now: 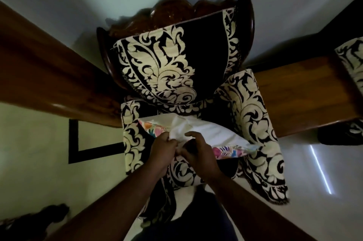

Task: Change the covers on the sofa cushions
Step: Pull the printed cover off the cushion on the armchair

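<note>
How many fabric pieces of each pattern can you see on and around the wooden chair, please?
Black-and-cream damask fabric pieces: 4 (backrest cover, seat cover, armrest drape, piece at the right edge)
White cushion with floral multicoloured cover: 1
Total: 5

A wooden chair (110, 60) has a black and cream cloth (172, 64) over its back and seat. On the seat lies a flowery cushion cover (231, 149) with white cloth (208, 132) showing.
</note>
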Tool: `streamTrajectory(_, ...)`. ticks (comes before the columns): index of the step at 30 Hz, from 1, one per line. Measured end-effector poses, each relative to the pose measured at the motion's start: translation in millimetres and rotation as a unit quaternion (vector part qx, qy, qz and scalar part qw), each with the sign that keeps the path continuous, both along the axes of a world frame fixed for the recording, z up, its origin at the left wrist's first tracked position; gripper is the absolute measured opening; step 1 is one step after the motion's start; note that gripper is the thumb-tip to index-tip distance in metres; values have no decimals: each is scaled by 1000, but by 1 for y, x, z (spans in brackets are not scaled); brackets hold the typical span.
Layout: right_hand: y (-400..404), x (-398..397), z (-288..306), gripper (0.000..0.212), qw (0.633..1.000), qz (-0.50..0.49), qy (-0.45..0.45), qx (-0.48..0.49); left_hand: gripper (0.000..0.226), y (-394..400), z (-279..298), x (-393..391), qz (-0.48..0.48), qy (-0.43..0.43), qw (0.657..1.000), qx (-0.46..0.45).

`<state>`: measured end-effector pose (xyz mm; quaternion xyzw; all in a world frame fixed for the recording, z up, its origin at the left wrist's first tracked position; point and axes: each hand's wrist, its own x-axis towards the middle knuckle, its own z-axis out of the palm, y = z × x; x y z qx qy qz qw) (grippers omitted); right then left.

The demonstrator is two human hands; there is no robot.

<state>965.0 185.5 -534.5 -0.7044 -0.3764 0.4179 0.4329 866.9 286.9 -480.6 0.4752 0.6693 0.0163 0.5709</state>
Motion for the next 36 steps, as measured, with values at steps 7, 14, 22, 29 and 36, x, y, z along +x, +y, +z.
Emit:
streamTrajectory(7, -16, -50, 29, 27, 948, 31, -316, -28, 28, -4, 45, -75, -29, -103, 992, 59)
streamTrajectory(14, -60, -159, 66, 28, 924, 62, -374, -54, 28, -12, 77, -180, -75, -188, 977, 66)
streamTrajectory(22, -48, -243, 115, 19, 900, 42, -422, 96, 33, 0, 124, -237, -112, -245, 954, 135)
streamTrajectory(29, -40, -233, 159, 28, 802, -20, -582, 135, 53, 15, 178, -225, -129, -283, 928, 207)
streamTrajectory(36, -15, -249, 154, 28, 817, -29, -568, 94, 33, 31, 183, -258, -117, -289, 929, 198)
